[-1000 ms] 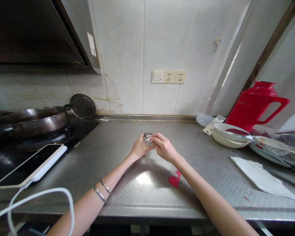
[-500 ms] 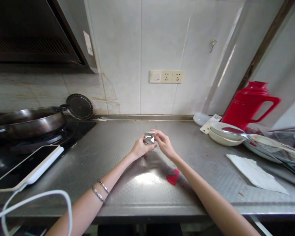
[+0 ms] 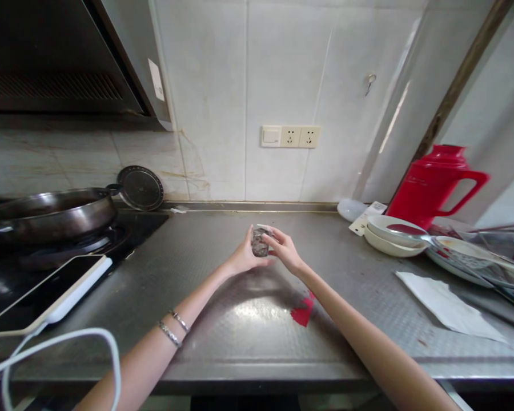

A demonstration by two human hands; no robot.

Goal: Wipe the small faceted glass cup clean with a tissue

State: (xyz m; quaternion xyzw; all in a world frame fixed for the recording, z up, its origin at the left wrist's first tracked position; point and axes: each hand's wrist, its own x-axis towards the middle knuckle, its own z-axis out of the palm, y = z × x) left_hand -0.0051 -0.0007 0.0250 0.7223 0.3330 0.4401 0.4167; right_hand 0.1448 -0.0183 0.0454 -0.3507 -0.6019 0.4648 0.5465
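Above the middle of the steel counter, a small silver puzzle cube (image 3: 260, 242) with shiny, uneven facets is between my two hands. My left hand (image 3: 245, 257) wraps its left side and underside, the thumb up along the left edge. On the right, my right hand (image 3: 285, 248) has its fingertips on the front and top of the cube. My fingers and palms cover parts of it, so its far side is hidden. A torn red scrap (image 3: 302, 311) lies on the counter beneath my right forearm.
At left, a phone (image 3: 43, 294) with a white cable (image 3: 68, 335) lies by the stove, below a metal pan (image 3: 55, 214). To the right are a white tissue (image 3: 448, 305), stacked bowls (image 3: 392, 242), dishes with utensils, and a red thermos jug (image 3: 430, 185).
The cube has turned in my hands, its bright triangular facet giving way to a duller, rougher face. My right fingers have shifted onto its front. The camera view has moved slightly.
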